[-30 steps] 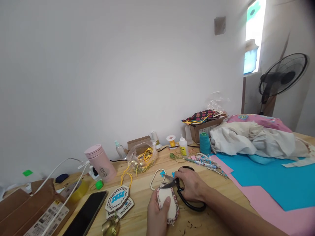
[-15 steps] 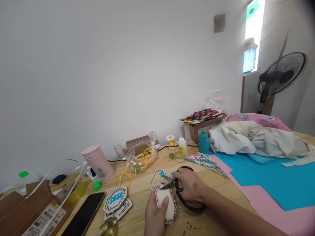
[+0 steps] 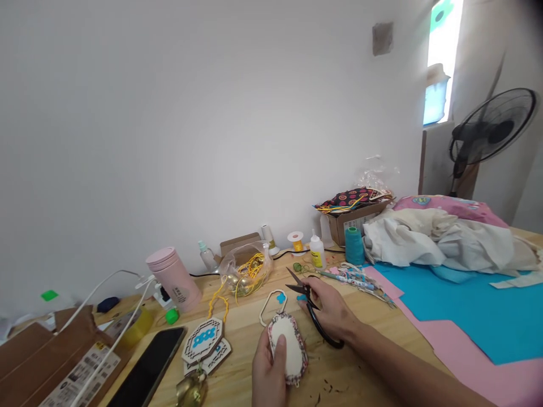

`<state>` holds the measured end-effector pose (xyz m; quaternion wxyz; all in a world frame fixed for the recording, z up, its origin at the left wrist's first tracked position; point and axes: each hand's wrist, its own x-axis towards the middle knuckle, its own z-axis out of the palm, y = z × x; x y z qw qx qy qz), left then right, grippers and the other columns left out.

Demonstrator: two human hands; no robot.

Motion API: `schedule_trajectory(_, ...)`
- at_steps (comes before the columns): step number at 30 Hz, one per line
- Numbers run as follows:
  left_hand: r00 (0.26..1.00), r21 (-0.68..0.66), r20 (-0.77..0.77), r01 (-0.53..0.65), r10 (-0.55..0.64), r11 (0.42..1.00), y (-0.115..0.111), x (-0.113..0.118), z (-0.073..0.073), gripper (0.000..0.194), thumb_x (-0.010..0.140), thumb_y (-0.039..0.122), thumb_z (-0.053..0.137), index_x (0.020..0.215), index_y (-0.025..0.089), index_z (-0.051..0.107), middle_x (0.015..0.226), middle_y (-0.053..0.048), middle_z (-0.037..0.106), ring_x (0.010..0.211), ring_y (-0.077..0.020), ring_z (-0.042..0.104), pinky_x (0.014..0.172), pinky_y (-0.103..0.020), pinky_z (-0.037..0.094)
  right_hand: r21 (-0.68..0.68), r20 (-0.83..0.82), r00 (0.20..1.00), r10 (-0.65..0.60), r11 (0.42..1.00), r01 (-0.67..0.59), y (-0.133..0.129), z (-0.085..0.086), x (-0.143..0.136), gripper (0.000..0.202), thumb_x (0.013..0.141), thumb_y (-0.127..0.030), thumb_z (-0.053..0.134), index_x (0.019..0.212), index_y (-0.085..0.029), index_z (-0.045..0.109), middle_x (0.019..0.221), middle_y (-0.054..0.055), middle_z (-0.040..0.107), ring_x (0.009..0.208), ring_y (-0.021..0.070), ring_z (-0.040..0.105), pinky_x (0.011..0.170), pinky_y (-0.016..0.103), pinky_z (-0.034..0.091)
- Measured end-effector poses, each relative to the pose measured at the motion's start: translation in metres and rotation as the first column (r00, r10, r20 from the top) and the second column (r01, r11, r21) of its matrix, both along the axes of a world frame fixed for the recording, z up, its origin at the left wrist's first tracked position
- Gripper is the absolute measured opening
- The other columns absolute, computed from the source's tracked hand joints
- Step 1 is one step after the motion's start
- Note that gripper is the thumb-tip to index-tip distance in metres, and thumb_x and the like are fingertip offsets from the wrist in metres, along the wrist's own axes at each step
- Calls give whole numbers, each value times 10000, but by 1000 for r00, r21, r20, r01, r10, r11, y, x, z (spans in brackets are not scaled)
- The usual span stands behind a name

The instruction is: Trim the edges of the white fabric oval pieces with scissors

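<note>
My left hand (image 3: pixel 270 362) grips a rounded, oblong cream fabric piece (image 3: pixel 292 350) with a patterned, gathered edge, the thumb lying across its face. A pair of black-handled scissors (image 3: pixel 324 329) is in my right hand (image 3: pixel 330 305), blades parted and pointing up and left, apart from the fabric piece. Just beyond the piece lies a thin pale oblong frame (image 3: pixel 263 308), with a small blue flower-shaped cutout (image 3: pixel 280 297) at its edge. Another bit of blue (image 3: pixel 301 297) shows by the blades. Dark snippets (image 3: pixel 326 387) are scattered right of the fabric piece.
Left are a phone (image 3: pixel 148 367), octagonal wooden ornaments (image 3: pixel 203 342), a brass bell (image 3: pixel 190 390), a pink tumbler (image 3: pixel 173 280) and a cardboard box (image 3: pixel 68 362). Behind stand a glue bottle (image 3: pixel 317 252) and teal thread cone (image 3: pixel 354 247). Blue sheets (image 3: pixel 466 316) and white cloth (image 3: pixel 436 237) lie right.
The scissors have moved up and away from the fabric piece, and their blades no longer lie over its top edge. My left hand keeps its hold. The view has shifted slightly.
</note>
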<state>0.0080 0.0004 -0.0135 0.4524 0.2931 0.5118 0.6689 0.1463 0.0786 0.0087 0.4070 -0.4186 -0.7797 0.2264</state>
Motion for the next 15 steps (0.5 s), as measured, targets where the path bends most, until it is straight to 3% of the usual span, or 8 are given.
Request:
schedule_trajectory(7,996,-25,-23,80,-81,996,-1,3,3,474,514,268,732,946,150,577,919,-108,679,948,-253,588,757,-312,489,-161,-73,981,180,969,-190,-7,-2,-8,422,621,-204,610,1040,-212,562,800,11,647,729,165,572,678,265,423)
schedule_trajectory(11,992,-41,-9,128,-129,991,-3,4,7,550,563,268,709,1063,179,497,1005,-107,654,960,-232,586,779,-315,480,-295,-329,897,295,870,-395,-7,-3,-11,418,580,-119,586,994,-179,579,834,12,625,786,152,571,709,260,450)
schedule_trajectory(13,992,-50,-38,117,-119,992,-5,3,6,579,606,305,675,1122,184,442,1051,-124,631,969,-236,581,788,-339,473,-332,-454,844,285,825,-457,-6,-1,-11,417,554,-95,589,965,-166,577,801,-4,615,773,142,567,713,261,455)
schedule_trajectory(15,991,-70,-127,35,-44,997,-9,4,2,576,627,324,652,1142,185,434,1108,-139,597,1014,-245,555,851,-365,431,-334,-538,815,214,834,-440,-3,3,-10,376,536,-88,601,904,-165,588,728,-27,597,716,131,561,689,260,458)
